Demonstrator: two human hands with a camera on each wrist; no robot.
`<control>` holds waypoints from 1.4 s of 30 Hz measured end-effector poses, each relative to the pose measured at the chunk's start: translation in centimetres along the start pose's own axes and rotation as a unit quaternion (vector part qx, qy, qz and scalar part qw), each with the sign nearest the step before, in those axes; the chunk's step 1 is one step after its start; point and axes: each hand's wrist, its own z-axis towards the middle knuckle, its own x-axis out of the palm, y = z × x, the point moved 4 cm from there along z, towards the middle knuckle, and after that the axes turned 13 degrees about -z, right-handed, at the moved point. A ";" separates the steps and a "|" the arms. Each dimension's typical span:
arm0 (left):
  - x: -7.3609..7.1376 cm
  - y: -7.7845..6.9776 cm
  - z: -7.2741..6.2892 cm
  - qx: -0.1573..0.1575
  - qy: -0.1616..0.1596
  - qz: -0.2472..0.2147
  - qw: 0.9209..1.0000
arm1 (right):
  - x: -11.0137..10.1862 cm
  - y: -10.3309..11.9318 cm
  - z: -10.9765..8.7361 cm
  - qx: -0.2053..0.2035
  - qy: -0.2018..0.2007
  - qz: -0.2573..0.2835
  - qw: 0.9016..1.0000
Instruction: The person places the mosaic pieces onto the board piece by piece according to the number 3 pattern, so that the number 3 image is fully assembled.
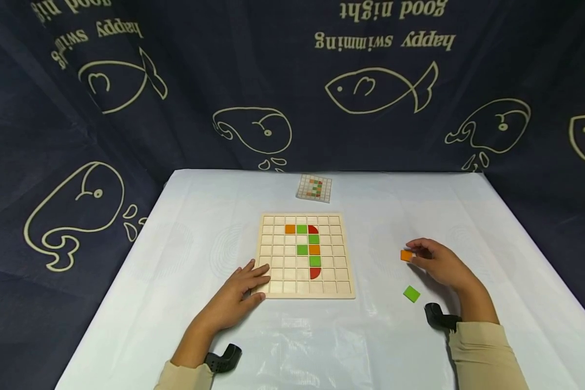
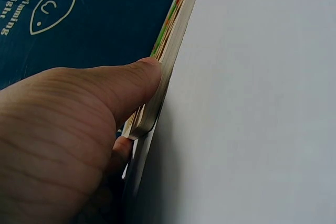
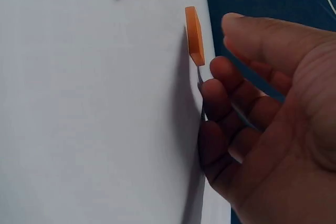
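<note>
A pale wooden grid board (image 1: 333, 271) lies mid-table, bearing green and orange square tiles and red quarter-round ones. My left hand (image 1: 236, 295) rests on its lower left corner with fingers spread; in the left wrist view the thumb (image 2: 139, 80) lies along the board's edge. To the right of the board, my right hand (image 1: 441, 265) is beside a loose orange square tile (image 1: 406, 255), its thumb and forefinger apart. The right wrist view shows a gap between the fingers (image 3: 223, 72) and the orange tile (image 3: 194, 38). A loose green tile (image 1: 411, 293) lies nearer me.
Behind the board a small pattern card (image 1: 314, 188) shows a similar grid with coloured shapes. A dark cloth (image 1: 292, 65) with fish and whale drawings hangs beyond the white table (image 1: 214, 206). Dark wrist devices sit on both arms.
</note>
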 end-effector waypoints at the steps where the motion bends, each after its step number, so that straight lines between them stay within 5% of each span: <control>1: 0.0 0.0 0.0 0.000 0.000 -0.001 1.000 | 0.1 0.0 0.0 -0.001 0.000 -0.002 1.000; 16: 0.0 -0.2 0.1 -0.009 0.004 -0.002 1.000 | 0.8 -0.1 0.5 -0.030 0.003 -0.026 0.999; 42: 0.0 -0.1 0.1 -0.003 0.007 -0.001 1.000 | 0.3 0.8 0.3 -0.017 0.008 -0.035 0.999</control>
